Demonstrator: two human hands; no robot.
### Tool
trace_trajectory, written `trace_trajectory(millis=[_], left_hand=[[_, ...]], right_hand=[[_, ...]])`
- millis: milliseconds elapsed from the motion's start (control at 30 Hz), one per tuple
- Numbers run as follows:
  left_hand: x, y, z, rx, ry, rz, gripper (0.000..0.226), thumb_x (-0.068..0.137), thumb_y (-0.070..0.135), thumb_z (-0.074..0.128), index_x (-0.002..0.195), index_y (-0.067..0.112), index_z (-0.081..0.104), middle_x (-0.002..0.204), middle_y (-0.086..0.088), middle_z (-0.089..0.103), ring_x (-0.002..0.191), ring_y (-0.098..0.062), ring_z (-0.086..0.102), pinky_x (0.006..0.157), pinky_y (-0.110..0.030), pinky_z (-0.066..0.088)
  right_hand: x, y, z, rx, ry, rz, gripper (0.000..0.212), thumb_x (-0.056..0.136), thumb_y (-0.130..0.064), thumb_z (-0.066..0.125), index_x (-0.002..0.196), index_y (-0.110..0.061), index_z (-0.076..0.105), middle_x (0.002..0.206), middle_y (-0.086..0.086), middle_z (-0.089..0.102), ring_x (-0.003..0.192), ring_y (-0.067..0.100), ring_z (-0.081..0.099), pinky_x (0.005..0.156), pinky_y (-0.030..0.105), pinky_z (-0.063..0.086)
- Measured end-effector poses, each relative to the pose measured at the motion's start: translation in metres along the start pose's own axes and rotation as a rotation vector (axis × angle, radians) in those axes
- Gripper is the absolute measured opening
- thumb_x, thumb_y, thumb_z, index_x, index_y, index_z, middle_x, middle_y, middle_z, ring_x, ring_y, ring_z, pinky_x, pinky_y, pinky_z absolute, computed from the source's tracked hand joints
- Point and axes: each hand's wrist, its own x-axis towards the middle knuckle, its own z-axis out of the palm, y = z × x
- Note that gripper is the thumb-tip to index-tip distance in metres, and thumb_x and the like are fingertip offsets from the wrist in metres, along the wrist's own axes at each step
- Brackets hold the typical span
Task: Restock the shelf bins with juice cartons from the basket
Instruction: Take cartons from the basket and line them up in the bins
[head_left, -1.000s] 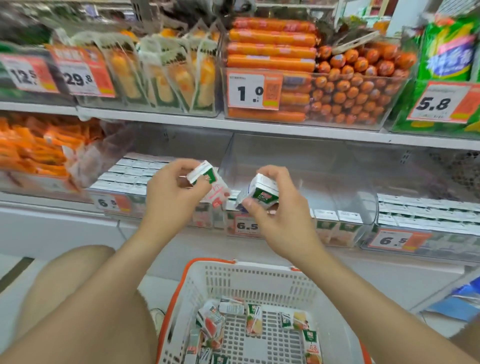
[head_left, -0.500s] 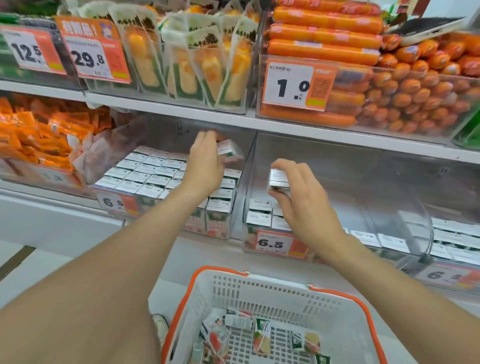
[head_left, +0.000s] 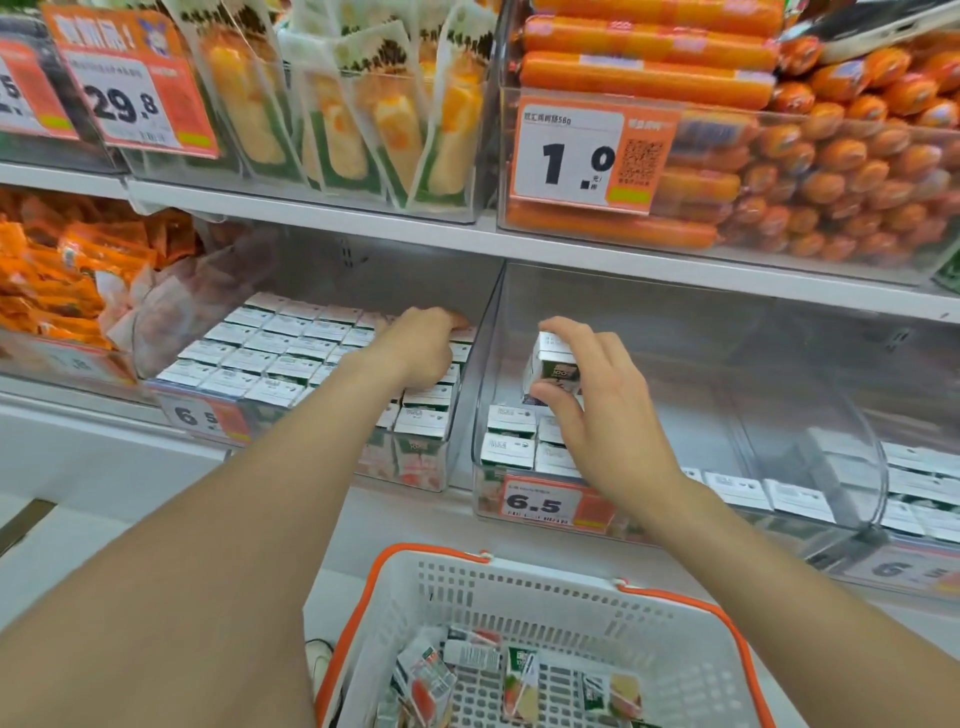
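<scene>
— What's on your feed?
— I see the shelf (head_left: 597, 254) first. Under it, the left bin (head_left: 415, 467) is packed with juice cartons (head_left: 270, 358), and the middle bin (head_left: 753, 415) has a few rows at its front. Below them, the white basket (head_left: 519, 577) with an orange rim holds loose cartons (head_left: 519, 680).
— And closer in?
— The left hand (head_left: 421, 345) lies over the back-right cartons in the left bin. Its fingers are hidden, so I can't tell its grasp. The right hand (head_left: 602, 410) pinches one juice carton (head_left: 553, 369) just above the middle bin's rows.
</scene>
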Motion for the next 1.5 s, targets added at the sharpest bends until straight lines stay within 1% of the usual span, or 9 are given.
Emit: trace_trajectory(millis=[100,267,367,567,700,833,1033,1367,1500], left_hand=[[-0.015,0.004,-0.005,-0.076,0.093,-0.028,0.065,0.094,-0.006,0.043,0.154,0.017,0.050,0.145,-0.018,0.059,0.138,-0.042,0.050,0.118,-0.058,0.037],[-0.079,0.051,-0.018,-0.459,0.677,0.009,0.021,0.094,0.011,0.051,0.102,0.020,0.069,0.101,0.001,0.068,0.097,-0.020,0.063,0.087,-0.036,0.052],[-0.124,0.097,-0.026,-0.664,0.489,0.215,0.016,0.095,0.017,0.061,0.104,0.023,0.073,0.095,0.010,0.072,0.089,-0.007,0.066,0.077,-0.020,0.052],[-0.141,0.134,-0.020,-0.858,0.164,0.248,0.023,0.093,0.013,0.067,0.114,0.022,0.074,0.093,0.006,0.080,0.083,-0.013,0.077,0.080,-0.040,0.064],[-0.138,0.175,-0.018,-0.969,0.033,0.280,0.018,0.097,0.009,0.069,0.113,0.016,0.073,0.091,-0.004,0.081,0.081,-0.025,0.078,0.083,-0.046,0.064],[-0.138,0.224,-0.013,-0.991,-0.034,0.383,0.013,0.102,0.014,0.065,0.114,0.015,0.072,0.088,-0.002,0.081,0.078,-0.015,0.075,0.072,-0.021,0.054],[-0.125,0.281,0.019,-0.766,0.212,0.318,0.017,0.106,0.027,0.054,0.110,0.023,0.070,0.093,0.010,0.073,0.083,-0.004,0.068,0.078,-0.024,0.052],[-0.099,0.319,0.077,-0.317,0.050,0.375,0.079,0.089,0.076,0.058,0.145,0.022,0.046,0.143,0.002,0.059,0.130,-0.023,0.055,0.107,-0.045,0.046],[-0.095,0.317,0.093,-0.254,0.090,0.382,0.073,0.092,0.080,0.049,0.141,0.026,0.045,0.140,0.006,0.063,0.126,-0.023,0.060,0.107,-0.045,0.042]], right_hand=[[-0.002,-0.001,-0.011,0.039,0.006,0.011,0.048,0.101,-0.031,0.067,0.145,-0.036,0.047,0.115,-0.004,0.056,0.096,0.004,0.051,0.083,0.025,0.042],[-0.011,-0.010,-0.041,0.181,-0.024,0.099,0.043,0.092,-0.036,0.078,0.129,-0.035,0.058,0.102,-0.018,0.070,0.092,0.000,0.065,0.075,0.014,0.048],[-0.020,-0.016,-0.063,0.301,-0.051,0.172,0.038,0.090,-0.032,0.081,0.124,-0.033,0.065,0.097,-0.014,0.075,0.087,0.002,0.071,0.079,0.020,0.056],[-0.040,-0.022,-0.096,0.781,-0.029,0.501,0.017,0.105,-0.010,0.058,0.116,-0.011,0.070,0.096,0.013,0.079,0.087,0.032,0.077,0.083,0.046,0.064],[-0.056,-0.008,-0.130,0.650,0.052,0.561,0.015,0.101,-0.024,0.060,0.109,-0.019,0.071,0.089,0.005,0.079,0.076,0.020,0.074,0.072,0.041,0.061],[-0.070,0.017,-0.168,0.490,0.120,0.530,0.016,0.096,-0.036,0.065,0.102,-0.024,0.073,0.087,0.001,0.078,0.079,0.021,0.075,0.065,0.037,0.061],[-0.084,0.074,-0.218,0.298,0.260,0.595,0.031,0.089,-0.051,0.060,0.098,-0.024,0.072,0.080,-0.001,0.075,0.078,0.024,0.072,0.077,0.050,0.062],[-0.071,0.171,-0.232,-0.183,0.059,0.452,0.049,0.104,0.003,0.049,0.151,-0.004,0.035,0.150,0.019,0.045,0.135,0.033,0.050,0.081,0.010,0.031],[-0.051,0.192,-0.218,-0.324,-0.053,0.311,0.046,0.107,-0.011,0.054,0.152,-0.006,0.042,0.143,0.022,0.050,0.132,0.038,0.049,0.096,0.033,0.038]])
